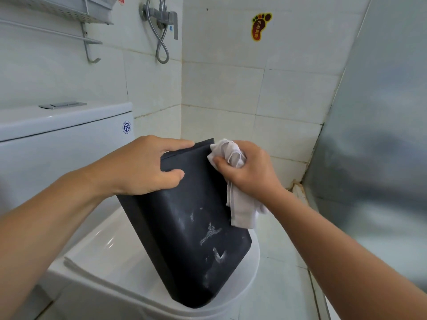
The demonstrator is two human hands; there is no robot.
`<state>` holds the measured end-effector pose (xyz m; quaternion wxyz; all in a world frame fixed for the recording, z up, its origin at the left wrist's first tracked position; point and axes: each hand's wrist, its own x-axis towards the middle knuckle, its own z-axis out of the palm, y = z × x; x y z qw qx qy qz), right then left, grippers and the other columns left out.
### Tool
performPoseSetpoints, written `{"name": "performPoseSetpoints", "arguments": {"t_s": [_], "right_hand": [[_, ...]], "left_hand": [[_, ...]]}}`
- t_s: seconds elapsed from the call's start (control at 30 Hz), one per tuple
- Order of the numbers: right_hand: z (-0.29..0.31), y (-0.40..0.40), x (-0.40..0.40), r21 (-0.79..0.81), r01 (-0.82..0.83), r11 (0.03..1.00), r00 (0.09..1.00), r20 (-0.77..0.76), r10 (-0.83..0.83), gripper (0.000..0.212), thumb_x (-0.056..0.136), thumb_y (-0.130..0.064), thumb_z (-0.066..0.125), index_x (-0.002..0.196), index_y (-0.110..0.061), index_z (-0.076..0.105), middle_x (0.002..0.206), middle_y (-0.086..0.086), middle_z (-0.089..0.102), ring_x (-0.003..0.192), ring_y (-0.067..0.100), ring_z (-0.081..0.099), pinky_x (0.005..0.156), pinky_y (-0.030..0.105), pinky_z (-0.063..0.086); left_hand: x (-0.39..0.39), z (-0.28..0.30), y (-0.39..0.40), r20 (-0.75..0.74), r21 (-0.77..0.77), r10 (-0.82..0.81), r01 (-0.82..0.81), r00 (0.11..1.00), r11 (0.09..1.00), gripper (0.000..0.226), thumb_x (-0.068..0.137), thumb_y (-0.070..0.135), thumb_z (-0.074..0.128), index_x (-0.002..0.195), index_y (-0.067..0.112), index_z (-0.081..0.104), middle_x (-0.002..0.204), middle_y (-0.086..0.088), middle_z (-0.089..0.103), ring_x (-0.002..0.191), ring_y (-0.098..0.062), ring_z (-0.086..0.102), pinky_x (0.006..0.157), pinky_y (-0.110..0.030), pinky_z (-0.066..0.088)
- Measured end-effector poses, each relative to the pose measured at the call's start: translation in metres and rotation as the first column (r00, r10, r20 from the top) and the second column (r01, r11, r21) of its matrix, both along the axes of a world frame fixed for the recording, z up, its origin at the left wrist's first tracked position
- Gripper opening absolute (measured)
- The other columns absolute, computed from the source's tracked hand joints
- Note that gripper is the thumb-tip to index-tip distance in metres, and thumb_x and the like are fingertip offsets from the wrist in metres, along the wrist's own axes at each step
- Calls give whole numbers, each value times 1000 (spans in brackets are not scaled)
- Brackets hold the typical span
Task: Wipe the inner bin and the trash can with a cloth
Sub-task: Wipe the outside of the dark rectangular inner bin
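On closed white toilet lid, dark matte plastic inner bin propped tilted on one bottom corner. Rim gripped by left hand; crumpled white cloth clutched in right hand, pressed at upper edge. Risk: bin slipped off glossy lid if pushed hard; white residue streaks possibly smeared, not lifted.

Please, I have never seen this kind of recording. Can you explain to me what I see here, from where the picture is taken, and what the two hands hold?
There is no machine. A camera worn on a person's head looks down at their bare hands in a tiled bathroom. The left hand grips the upper edge of a dark grey plastic bin, which stands tilted on the closed white toilet lid. The right hand holds a crumpled white cloth against the bin's top corner. Whitish marks show on the bin's side. Behind are the white toilet tank and a metal shower hose.
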<state>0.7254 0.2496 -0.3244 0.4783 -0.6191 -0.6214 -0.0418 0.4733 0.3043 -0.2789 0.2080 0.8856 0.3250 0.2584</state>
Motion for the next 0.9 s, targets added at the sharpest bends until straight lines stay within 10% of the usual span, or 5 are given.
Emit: {"name": "performPoseSetpoints", "arguments": {"t_s": [0.33,0.53,0.77,0.9], "right_hand": [[-62,-67,24,-183,29,983,999,49,-20,31,78,-57,76,94,-33,64,80,-15,67,74,7,64,67,35,56],[-20,-43,3,-64,131,989,970,-198,-142,39,87,-58,73,106,-28,56,94,-16,64,83,-2,61,64,17,44],[-42,-24,-21,-60,120,991,983,-134,-128,63,87,-82,41,83,-19,42,78,-7,46,74,21,52,63,38,40],[-58,-28,-19,-162,62,985,997,-44,-70,44,90,-63,40,97,-21,49,91,-8,52,89,19,51,78,44,45]], "left_hand": [[5,1,3,-46,59,14,-11,999,998,61,85,34,74,143,43,57,135,30,61,121,6,58,109,-27,46],[7,4,-1,-82,71,40,-34,996,997,60,88,31,73,143,47,54,133,28,61,115,2,61,101,-23,48],[3,4,1,-79,76,50,-44,996,996,60,88,29,73,144,43,55,137,24,60,119,0,59,104,-22,46],[1,2,5,-75,62,54,-49,996,997,61,86,32,73,143,43,56,135,23,62,116,-1,62,105,-28,49]]}}
